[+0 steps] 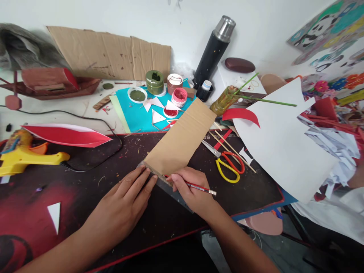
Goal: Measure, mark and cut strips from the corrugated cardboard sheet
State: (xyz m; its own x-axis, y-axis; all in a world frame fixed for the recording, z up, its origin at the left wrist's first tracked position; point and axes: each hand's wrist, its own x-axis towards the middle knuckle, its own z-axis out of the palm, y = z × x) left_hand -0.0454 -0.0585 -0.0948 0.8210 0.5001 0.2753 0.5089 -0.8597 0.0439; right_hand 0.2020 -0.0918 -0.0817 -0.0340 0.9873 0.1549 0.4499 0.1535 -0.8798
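Basically, the left hand (122, 201) lies open and flat, gripping nothing, fingertips on the clear ruler (171, 193) along the cardboard's (182, 140) near end on the dark surface (233, 199), presumably against slipping, while the right hand (193, 187) pinches a pencil (201, 187) beside it.

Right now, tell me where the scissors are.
In the head view, the scissors lie on the dark mat, to the right of the cardboard piece and right hand, left of the large white paper.

Craft workspace: paint pots (155, 88), scissors (218, 154), glue gun (30, 155)
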